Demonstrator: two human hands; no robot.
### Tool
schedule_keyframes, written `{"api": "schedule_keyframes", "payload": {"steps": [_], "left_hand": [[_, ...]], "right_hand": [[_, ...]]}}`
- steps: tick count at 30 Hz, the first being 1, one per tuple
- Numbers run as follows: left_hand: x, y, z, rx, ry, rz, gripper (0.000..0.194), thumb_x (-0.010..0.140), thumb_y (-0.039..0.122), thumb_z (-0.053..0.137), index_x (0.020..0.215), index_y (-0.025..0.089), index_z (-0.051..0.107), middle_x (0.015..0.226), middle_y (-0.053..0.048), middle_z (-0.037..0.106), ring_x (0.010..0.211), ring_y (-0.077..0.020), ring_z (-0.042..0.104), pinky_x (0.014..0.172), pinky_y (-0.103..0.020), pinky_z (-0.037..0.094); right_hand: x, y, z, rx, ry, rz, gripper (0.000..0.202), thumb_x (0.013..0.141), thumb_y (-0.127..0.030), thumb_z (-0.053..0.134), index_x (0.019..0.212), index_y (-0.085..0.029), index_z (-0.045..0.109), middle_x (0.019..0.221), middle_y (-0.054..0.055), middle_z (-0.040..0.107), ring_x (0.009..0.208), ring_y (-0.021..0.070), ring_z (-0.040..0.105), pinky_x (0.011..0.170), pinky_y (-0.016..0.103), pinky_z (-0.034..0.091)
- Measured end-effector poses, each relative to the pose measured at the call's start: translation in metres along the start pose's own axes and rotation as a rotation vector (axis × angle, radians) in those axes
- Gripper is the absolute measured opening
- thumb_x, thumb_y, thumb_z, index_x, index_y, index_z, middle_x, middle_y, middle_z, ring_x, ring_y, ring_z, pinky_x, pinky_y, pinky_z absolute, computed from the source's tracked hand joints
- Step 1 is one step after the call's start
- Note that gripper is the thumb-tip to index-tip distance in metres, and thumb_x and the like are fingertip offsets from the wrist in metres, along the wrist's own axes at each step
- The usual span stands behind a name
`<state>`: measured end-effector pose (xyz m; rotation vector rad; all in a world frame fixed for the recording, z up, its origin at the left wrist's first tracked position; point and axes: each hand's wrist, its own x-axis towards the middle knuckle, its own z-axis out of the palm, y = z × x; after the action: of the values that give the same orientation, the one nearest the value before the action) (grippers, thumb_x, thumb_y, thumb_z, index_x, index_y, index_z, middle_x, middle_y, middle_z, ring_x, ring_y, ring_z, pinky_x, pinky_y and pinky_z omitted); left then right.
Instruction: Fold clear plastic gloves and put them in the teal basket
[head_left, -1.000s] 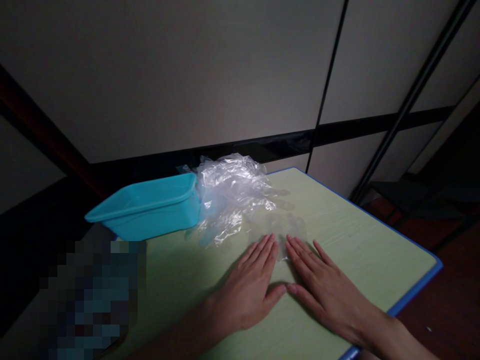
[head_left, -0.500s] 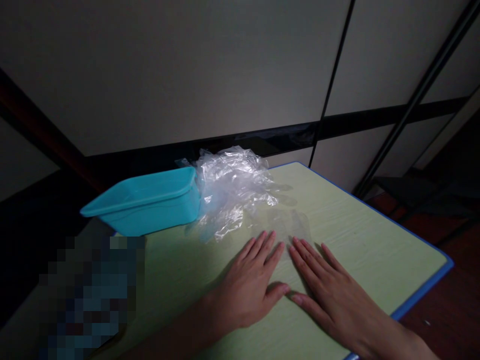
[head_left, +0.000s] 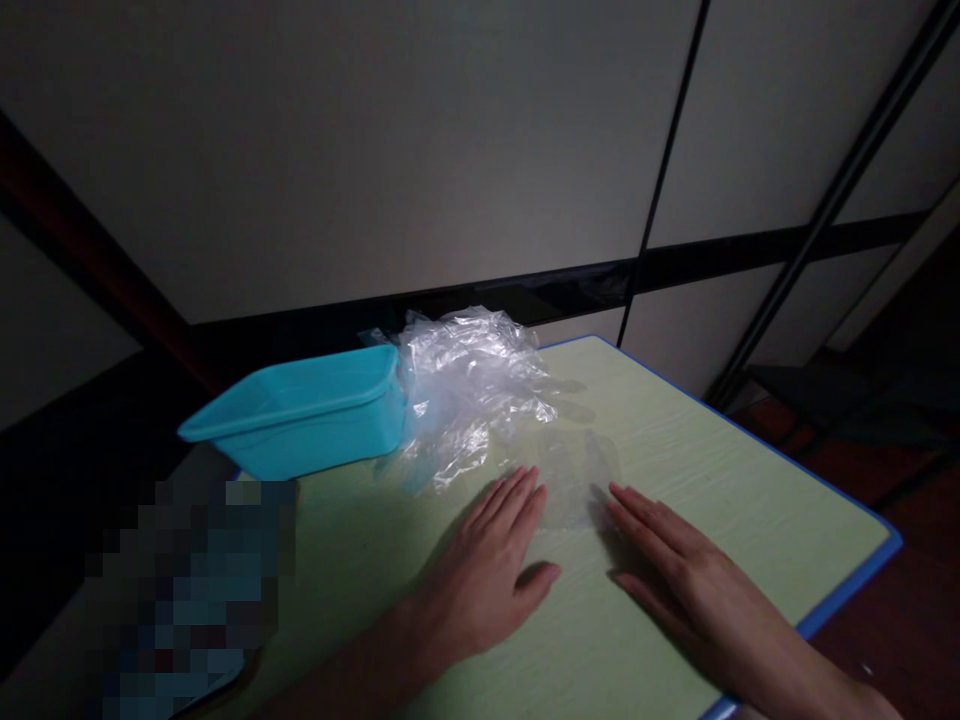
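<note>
A thin clear plastic glove (head_left: pixel 574 480) lies flattened on the light green tabletop, its finger shapes pointing away from me. My left hand (head_left: pixel 495 570) rests at its left side, palm down, fingers stretched and thumb apart. On the other side my right hand (head_left: pixel 690 570) is tilted on edge, fingers extended and thumb out, with a shadow beneath; its fingertips are by the glove's right edge. Neither hand holds anything. Just beyond them is a crumpled heap of clear disposable gloves (head_left: pixel 480 370).
A turquoise plastic basket (head_left: pixel 315 430) stands at the table's back left, against the heap. The green table (head_left: pixel 720 470) has a blue edge. Pale sliding doors (head_left: pixel 450 150) rise behind it. A blurred-out item (head_left: pixel 202 600) lies at the left. A dark stool or chair (head_left: pixel 847 400) is at the right.
My hands have moved apart, the right one going rightward and rolling onto its edge. More of the flat glove between them shows. The view has shifted slightly.
</note>
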<state>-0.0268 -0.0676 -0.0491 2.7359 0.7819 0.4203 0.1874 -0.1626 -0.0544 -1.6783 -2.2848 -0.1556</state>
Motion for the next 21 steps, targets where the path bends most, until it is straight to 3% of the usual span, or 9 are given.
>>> {"api": "schedule_keyframes", "payload": {"steps": [4,9,14,21], "left_hand": [[-0.005,-0.004,-0.005,0.035,0.058,-0.003,0.046,0.078,0.030,0.054,0.121,0.017,0.044,0.128,-0.010,0.045,0.120,-0.0242,0.036,0.100,-0.042,0.030],[-0.008,-0.005,-0.003,0.074,0.111,-0.040,0.050,0.073,0.022,0.057,0.120,0.016,0.042,0.122,-0.010,0.050,0.116,-0.0239,0.041,0.097,-0.043,0.035],[-0.008,-0.009,0.000,0.080,0.142,-0.030,0.052,0.073,0.021,0.056,0.122,0.017,0.039,0.123,-0.010,0.049,0.114,-0.0238,0.043,0.095,-0.042,0.038],[-0.008,-0.008,0.000,0.068,0.168,-0.017,0.051,0.072,0.021,0.056,0.120,0.018,0.041,0.123,-0.009,0.049,0.116,-0.0253,0.041,0.097,-0.044,0.035]], "right_hand": [[0.007,0.010,-0.008,-0.098,0.043,-0.148,0.023,0.087,-0.017,0.042,0.096,-0.013,0.063,0.105,0.011,0.062,0.090,0.0228,0.058,0.075,0.039,0.051],[0.013,0.013,-0.006,-0.280,0.079,-0.275,0.024,0.081,-0.004,0.042,0.072,-0.015,0.061,0.087,0.009,0.063,0.072,0.0204,0.057,0.061,0.036,0.048],[0.015,0.015,-0.007,-0.311,0.103,-0.281,0.023,0.082,-0.006,0.043,0.068,-0.016,0.058,0.075,0.005,0.060,0.066,0.0167,0.053,0.060,0.032,0.042],[0.015,0.015,-0.009,-0.308,0.079,-0.318,0.019,0.083,-0.010,0.046,0.070,-0.018,0.057,0.083,0.005,0.061,0.075,0.0178,0.053,0.063,0.032,0.039]]}}
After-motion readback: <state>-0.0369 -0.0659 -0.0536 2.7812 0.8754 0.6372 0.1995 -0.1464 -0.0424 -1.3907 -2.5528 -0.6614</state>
